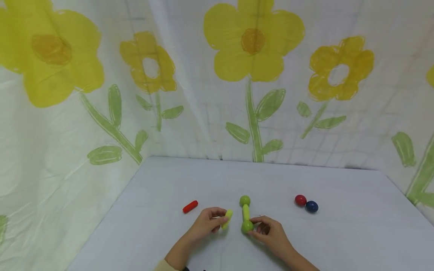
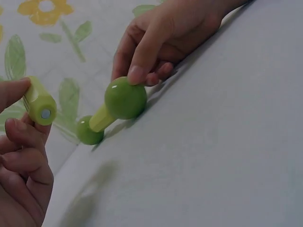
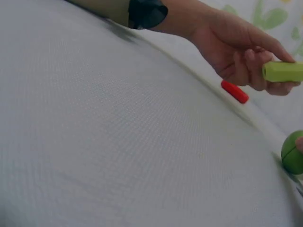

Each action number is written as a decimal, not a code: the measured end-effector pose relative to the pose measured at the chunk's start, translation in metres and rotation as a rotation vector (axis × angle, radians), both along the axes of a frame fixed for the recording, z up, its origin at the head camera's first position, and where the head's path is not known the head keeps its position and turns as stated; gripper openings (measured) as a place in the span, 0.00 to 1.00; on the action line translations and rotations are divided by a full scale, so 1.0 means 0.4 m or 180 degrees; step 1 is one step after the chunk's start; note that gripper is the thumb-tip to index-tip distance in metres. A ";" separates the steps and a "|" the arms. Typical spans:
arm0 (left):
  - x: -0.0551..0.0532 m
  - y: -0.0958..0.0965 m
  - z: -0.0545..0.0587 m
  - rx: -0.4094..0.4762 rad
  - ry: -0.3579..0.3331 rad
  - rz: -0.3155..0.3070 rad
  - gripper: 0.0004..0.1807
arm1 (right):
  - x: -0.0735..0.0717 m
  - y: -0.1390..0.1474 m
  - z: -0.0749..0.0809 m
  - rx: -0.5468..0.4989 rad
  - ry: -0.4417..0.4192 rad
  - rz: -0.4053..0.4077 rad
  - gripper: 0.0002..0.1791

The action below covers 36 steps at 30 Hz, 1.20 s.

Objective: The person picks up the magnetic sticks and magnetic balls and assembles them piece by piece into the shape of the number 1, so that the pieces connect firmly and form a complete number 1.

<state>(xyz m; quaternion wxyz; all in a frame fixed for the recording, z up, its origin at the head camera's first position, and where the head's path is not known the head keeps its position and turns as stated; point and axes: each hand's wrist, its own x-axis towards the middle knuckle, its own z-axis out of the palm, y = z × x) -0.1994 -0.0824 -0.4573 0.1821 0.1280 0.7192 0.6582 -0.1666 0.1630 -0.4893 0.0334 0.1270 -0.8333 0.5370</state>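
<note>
My left hand [image 1: 207,223] pinches a yellow-green magnetic rod [image 1: 227,219] between thumb and fingertips, above the table. A round silvery magnet [image 2: 45,113] shows in the rod's end in the left wrist view. To its right, another yellow-green rod [image 1: 246,212] joins a far green ball [image 1: 245,200] and a near green ball [image 1: 247,226] in a dumbbell shape lying on the table. My right hand [image 1: 274,234] holds the near ball between thumb and fingers. Only part of that ball [image 3: 292,153] enters the right wrist view, at its right edge.
On the white table [image 1: 349,233], a red rod [image 1: 190,206] lies left of my left hand. A red ball [image 1: 300,200] and a dark blue ball [image 1: 312,206] sit side by side at the right. Behind the table hangs a flower-printed curtain [image 1: 193,124].
</note>
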 end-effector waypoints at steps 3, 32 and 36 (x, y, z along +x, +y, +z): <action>0.009 0.019 -0.004 0.0106 -0.0130 0.0017 0.16 | -0.008 -0.001 0.005 -0.0042 -0.0006 0.0004 0.18; 0.047 0.091 -0.026 -0.0654 -0.0183 0.0450 0.08 | -0.073 -0.009 -0.010 -0.0074 0.0147 -0.0122 0.17; 0.043 0.104 -0.030 -0.0733 -0.0103 0.0483 0.08 | -0.074 -0.007 -0.011 -0.0057 0.0140 -0.0116 0.17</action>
